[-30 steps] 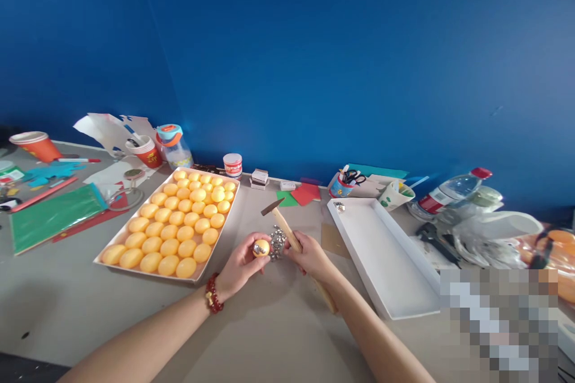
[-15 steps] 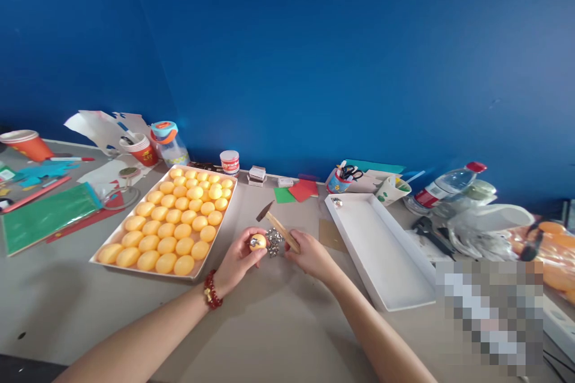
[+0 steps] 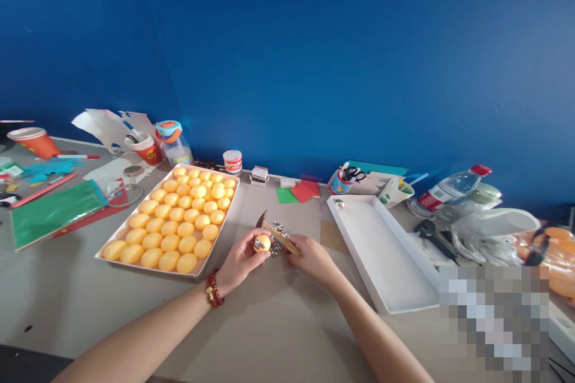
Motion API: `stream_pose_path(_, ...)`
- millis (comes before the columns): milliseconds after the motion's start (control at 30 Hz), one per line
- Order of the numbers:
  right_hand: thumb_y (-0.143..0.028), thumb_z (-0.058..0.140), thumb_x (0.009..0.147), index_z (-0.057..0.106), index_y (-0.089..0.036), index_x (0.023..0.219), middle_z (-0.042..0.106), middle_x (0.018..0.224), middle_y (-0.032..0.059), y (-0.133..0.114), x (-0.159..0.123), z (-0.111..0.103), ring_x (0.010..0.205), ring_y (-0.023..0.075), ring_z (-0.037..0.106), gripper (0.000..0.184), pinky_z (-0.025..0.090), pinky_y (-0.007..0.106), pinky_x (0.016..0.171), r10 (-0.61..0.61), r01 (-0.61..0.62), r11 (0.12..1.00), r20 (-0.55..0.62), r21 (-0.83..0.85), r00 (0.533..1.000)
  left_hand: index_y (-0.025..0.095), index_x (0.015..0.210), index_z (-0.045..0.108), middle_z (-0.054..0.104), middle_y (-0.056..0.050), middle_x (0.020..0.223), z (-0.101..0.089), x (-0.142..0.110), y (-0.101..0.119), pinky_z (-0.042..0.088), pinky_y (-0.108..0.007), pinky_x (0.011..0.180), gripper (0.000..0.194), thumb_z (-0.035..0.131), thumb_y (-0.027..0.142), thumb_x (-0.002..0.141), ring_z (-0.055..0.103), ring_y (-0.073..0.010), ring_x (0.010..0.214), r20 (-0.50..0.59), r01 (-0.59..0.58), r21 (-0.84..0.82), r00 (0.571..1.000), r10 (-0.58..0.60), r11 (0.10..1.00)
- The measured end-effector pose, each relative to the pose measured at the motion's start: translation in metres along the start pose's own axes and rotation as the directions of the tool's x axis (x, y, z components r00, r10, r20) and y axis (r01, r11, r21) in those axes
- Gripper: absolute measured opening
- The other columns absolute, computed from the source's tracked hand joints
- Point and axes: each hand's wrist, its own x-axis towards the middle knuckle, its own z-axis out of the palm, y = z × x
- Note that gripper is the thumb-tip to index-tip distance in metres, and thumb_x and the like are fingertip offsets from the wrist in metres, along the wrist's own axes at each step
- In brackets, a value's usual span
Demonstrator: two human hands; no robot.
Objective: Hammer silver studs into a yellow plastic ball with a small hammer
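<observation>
My left hand (image 3: 240,260) pinches a yellow ball (image 3: 263,243) that carries a small silver piece on its face. My right hand (image 3: 312,257) grips the wooden handle of a small hammer (image 3: 275,233), whose dark head is just above the ball. A heap of small silver metal pieces (image 3: 281,236) lies on the table right behind the ball. A red bead bracelet is on my left wrist.
A tray of several yellow balls (image 3: 135,238) lies to the left. A long white tray (image 3: 404,299) holding one silver piece lies to the right. Cups, paper sheets, a jar, a scissors cup (image 3: 341,182) and a water bottle (image 3: 449,188) line the back along the blue wall.
The hammer head has come down from above the table to the ball in my left hand. Both hands stay in the same spot.
</observation>
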Motion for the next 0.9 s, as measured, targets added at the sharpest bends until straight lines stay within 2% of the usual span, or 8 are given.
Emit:
stream_pose_path(167,-0.015,0.056,0.072,0.059,-0.020,0.074,0.064,0.079,-0.0003,-0.002,0.000,-0.003,0.072,0.0157,0.058,0.006,0.030,0.022,0.058,-0.009,0.009,0.999,0.001,0.047,1.000,0.019,0.113,0.057,0.060,-0.007,0.102,-0.001,0.000,-0.002,0.050,-0.023,0.060,0.036,0.069,0.030,0.081,0.052,-0.0107,0.069,0.025,0.011,-0.023,1.000,-0.010,1.000)
stream_pose_path(267,-0.021,0.056,0.076,0.059,-0.020,0.072,0.062,0.070,-0.0016,0.000,0.000,-0.004,0.060,0.0141,0.056,0.005,0.031,0.022,0.054,0.005,-0.006,0.996,0.005,0.084,1.000,0.019,0.114,0.057,0.061,-0.007,0.103,-0.001,0.000,-0.003,0.050,-0.023,0.059,0.037,0.069,0.030,0.081,0.052,-0.0105,0.069,0.038,0.006,-0.044,0.999,-0.004,0.999)
stream_pose_path(333,-0.025,0.056,0.079,0.060,-0.020,0.075,0.058,0.063,-0.0032,0.002,0.000,-0.005,0.050,0.0124,0.051,0.008,0.032,0.022,0.049,0.031,-0.033,0.984,0.012,0.174,0.999,0.019,0.115,0.057,0.061,-0.008,0.103,-0.001,-0.001,-0.004,0.050,-0.023,0.059,0.038,0.070,0.031,0.081,0.053,-0.0112,0.069,0.039,0.003,-0.051,0.999,-0.001,0.999)
stream_pose_path(500,-0.035,0.063,0.078,0.060,-0.020,0.078,0.043,0.046,-0.0083,0.008,-0.001,-0.005,0.039,0.0098,0.040,0.015,0.031,0.020,0.040,0.055,-0.070,0.866,0.044,0.495,0.998,0.019,0.115,0.057,0.062,-0.007,0.103,-0.001,0.000,-0.005,0.050,-0.024,0.059,0.040,0.071,0.030,0.079,0.053,-0.0114,0.070,0.036,0.011,-0.054,0.999,-0.009,0.999)
stream_pose_path(667,-0.038,0.067,0.076,0.060,-0.020,0.080,0.045,0.044,-0.0092,0.005,-0.001,-0.006,0.038,0.0091,0.041,0.020,0.033,0.020,0.039,0.048,-0.081,0.795,0.071,0.601,0.996,0.020,0.116,0.057,0.062,-0.007,0.105,0.000,0.000,-0.002,0.051,-0.024,0.062,0.040,0.071,0.030,0.080,0.054,-0.0126,0.074,0.022,-0.004,-0.032,1.000,0.005,0.999)
stream_pose_path(800,-0.039,0.069,0.074,0.060,-0.020,0.086,0.047,0.045,-0.0100,0.000,-0.003,-0.010,0.038,0.0081,0.041,0.025,0.034,0.019,0.040,0.055,-0.097,0.719,0.082,0.688,0.995,0.019,0.120,0.056,0.063,-0.006,0.098,0.001,-0.001,0.002,0.054,-0.032,0.071,0.042,0.069,0.031,0.082,0.060,-0.0150,0.075,0.043,-0.003,-0.080,0.999,0.006,0.997)
stream_pose_path(900,-0.041,0.072,0.072,0.058,-0.019,0.088,0.046,0.043,-0.0110,-0.007,-0.005,-0.013,0.036,0.0070,0.038,0.030,0.030,0.019,0.038,0.042,-0.100,0.639,0.095,0.763,0.995,0.018,0.123,0.054,0.065,-0.008,0.096,0.002,-0.003,0.002,0.053,-0.038,0.078,0.039,0.062,0.032,0.088,0.064,-0.0197,0.081,0.083,0.019,-0.146,0.997,-0.007,0.989)
